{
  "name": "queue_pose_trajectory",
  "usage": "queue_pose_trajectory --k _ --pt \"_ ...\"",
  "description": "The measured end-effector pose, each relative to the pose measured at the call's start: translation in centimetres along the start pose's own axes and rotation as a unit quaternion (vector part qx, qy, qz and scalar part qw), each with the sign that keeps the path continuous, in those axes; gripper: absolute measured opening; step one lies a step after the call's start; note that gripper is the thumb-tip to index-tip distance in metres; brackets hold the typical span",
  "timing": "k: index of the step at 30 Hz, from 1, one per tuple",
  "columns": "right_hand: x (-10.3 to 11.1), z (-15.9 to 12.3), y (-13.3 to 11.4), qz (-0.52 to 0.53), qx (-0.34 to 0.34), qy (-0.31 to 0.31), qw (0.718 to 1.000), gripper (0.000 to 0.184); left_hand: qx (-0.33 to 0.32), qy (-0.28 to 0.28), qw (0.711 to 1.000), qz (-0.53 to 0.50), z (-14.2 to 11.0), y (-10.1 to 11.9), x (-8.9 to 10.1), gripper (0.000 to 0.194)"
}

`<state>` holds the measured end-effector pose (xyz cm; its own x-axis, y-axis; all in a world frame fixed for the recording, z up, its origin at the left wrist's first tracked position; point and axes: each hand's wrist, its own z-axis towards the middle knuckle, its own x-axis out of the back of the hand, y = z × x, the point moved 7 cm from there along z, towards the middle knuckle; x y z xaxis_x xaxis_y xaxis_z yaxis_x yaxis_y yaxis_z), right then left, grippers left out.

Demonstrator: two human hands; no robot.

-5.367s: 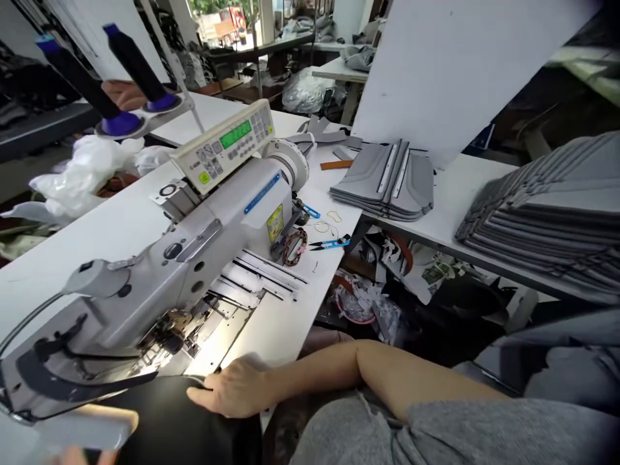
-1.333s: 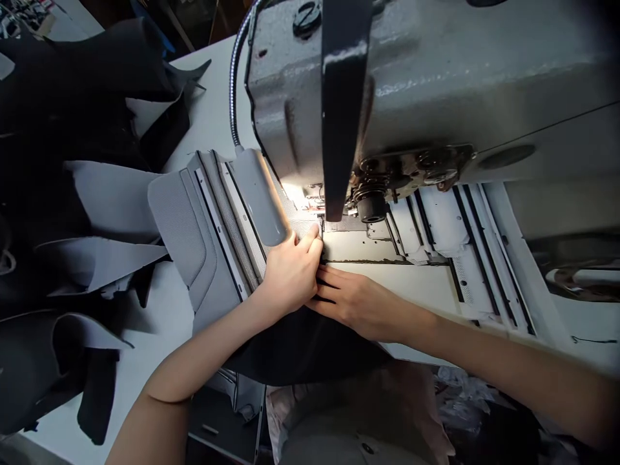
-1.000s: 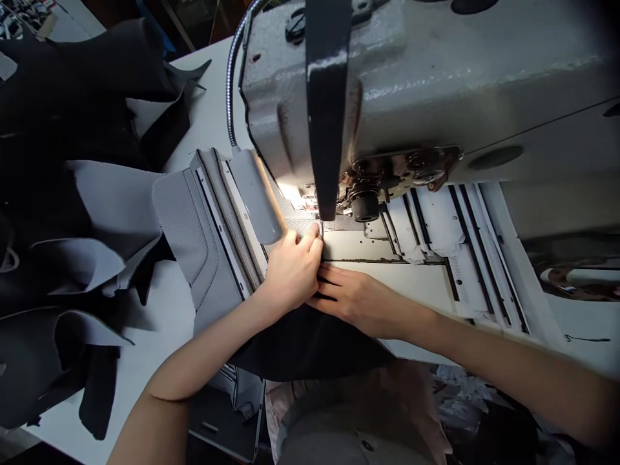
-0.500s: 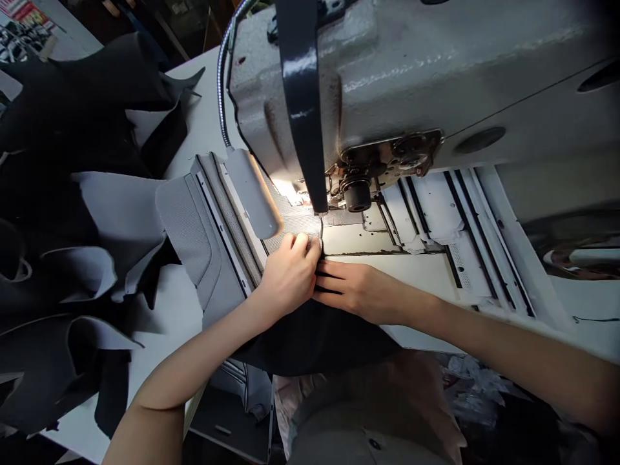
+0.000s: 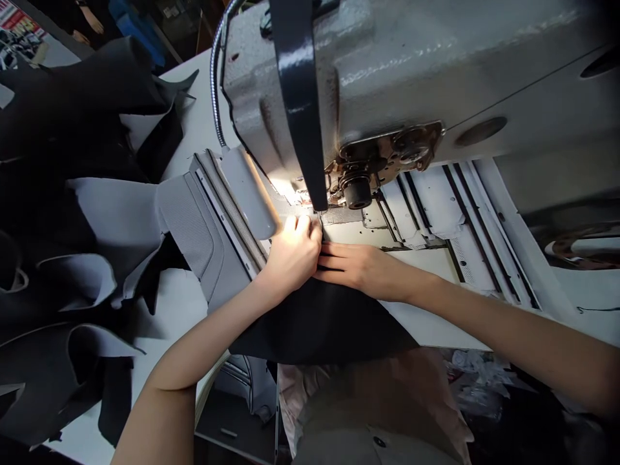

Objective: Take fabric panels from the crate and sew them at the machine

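Observation:
A sewing machine (image 5: pixel 411 71) fills the upper right, its lamp-lit needle area just beyond my hands. A grey mesh-textured fabric panel (image 5: pixel 186 206) with stitched lines lies left of the needle and runs beneath the lamp. A black fabric piece (image 5: pixel 329 323) hangs over the table's front edge toward my lap. My left hand (image 5: pixel 294 252) is closed, its bent fingers pinching the layered fabric edge close in front of the needle. Beside it, my right hand (image 5: pixel 351 265) lies flat with outstretched fingers on the black fabric along the seam; its fingertips touch my left hand.
Dark and grey cut fabric pieces (image 5: pixel 87 129) are heaped on the left of the white table (image 5: pixel 174 290). A grey lamp (image 5: pixel 249 194) on a flexible neck stands left of the needle. Plastic bags (image 5: pixel 477 381) lie below right. Another person's hand (image 5: pixel 92 19) shows at top left.
Both hands have moved slightly forward, closer to the needle, and the fabric has shifted with them. More of the other person's arm shows at top left.

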<state>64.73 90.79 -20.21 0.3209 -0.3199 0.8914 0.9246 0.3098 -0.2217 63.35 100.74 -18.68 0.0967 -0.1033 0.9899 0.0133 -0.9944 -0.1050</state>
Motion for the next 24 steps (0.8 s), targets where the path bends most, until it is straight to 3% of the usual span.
queue_pose_trajectory --k 5,8,11,13,15,24 --pt "0.1 0.3 1.2 0.022 -0.032 -0.029 0.999 0.031 -0.009 -0.024 1.0 -0.008 0.5 -0.1 -0.1 0.027" --pt "0.2 -0.9 0.8 0.075 -0.015 -0.071 0.995 0.044 -0.033 -0.02 0.999 -0.006 -1.4 0.4 0.3 0.035" --pt "0.5 -3.2 -1.0 0.128 0.018 -0.132 0.983 0.066 0.043 0.029 0.998 0.043 -4.9 -0.2 1.3 0.055" --pt "1.0 -4.4 -2.3 0.155 0.027 -0.141 0.977 0.068 0.106 0.037 0.99 0.091 -6.8 -0.6 1.6 0.06" --pt "1.5 -5.0 -3.5 0.172 0.036 -0.123 0.977 0.064 0.109 0.018 0.986 0.124 -7.6 -0.3 1.4 0.061" --pt "0.9 -4.0 -3.9 0.1 0.043 -0.096 0.989 0.046 0.043 -0.048 0.988 0.138 -4.9 -0.4 1.5 0.059"
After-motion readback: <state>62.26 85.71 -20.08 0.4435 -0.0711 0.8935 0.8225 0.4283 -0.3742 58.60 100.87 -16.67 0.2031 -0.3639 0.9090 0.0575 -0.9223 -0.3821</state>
